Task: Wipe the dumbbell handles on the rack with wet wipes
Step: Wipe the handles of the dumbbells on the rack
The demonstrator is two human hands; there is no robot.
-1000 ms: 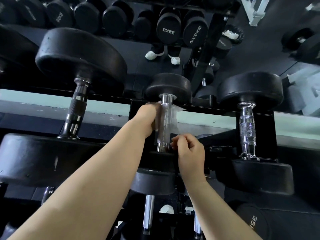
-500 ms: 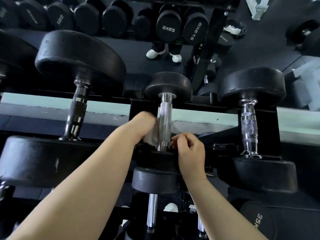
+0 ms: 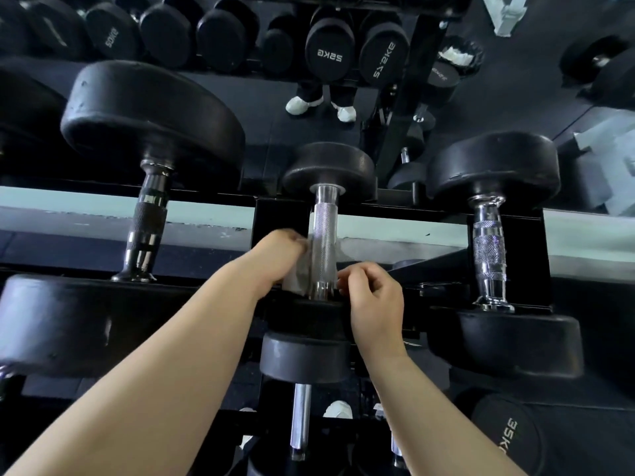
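Sliding toward the body since a second ago, the bare left hand point(image 3: 280, 254) is now working lower on the bar. The thin white wet wipe point(image 3: 296, 274) is coming down with it from the far half to the near end, while the bare right hand point(image 3: 376, 300) is keeping almost the same place.

Nearest, that right hand is sitting just above the small black rubber near head point(image 3: 305, 314) of the middle dumbbell. Its fingers point(image 3: 343, 281) are curling tight and pinching the wipe's right edge beside the bar. Across from it, the left hand's fingers are closing round the bunched left part of the wipe and pressing it against the knurled chrome handle point(image 3: 323, 231). That handle is lying in the black metal rack point(image 3: 275, 218), pointing away from the person.

The wipe seems to be passing behind the handle like a sling, leaving the upward face bare. Doing this stroke well probably means keeping both ends taut and see-sawing round the near collar. After that, shifting the wrap is what gets the exposed face covered too. Knurling is likely snagging so thin a sheet, so moderate pressure looks wiser than hard pulling.

Farther off, the handle is meeting the round black far head point(image 3: 328, 170). The dark-gripped dumbbell handle point(image 3: 146, 231) to the left and the shiny chrome dumbbell handle point(image 3: 488, 255) to the right are lying untouched by either hand.
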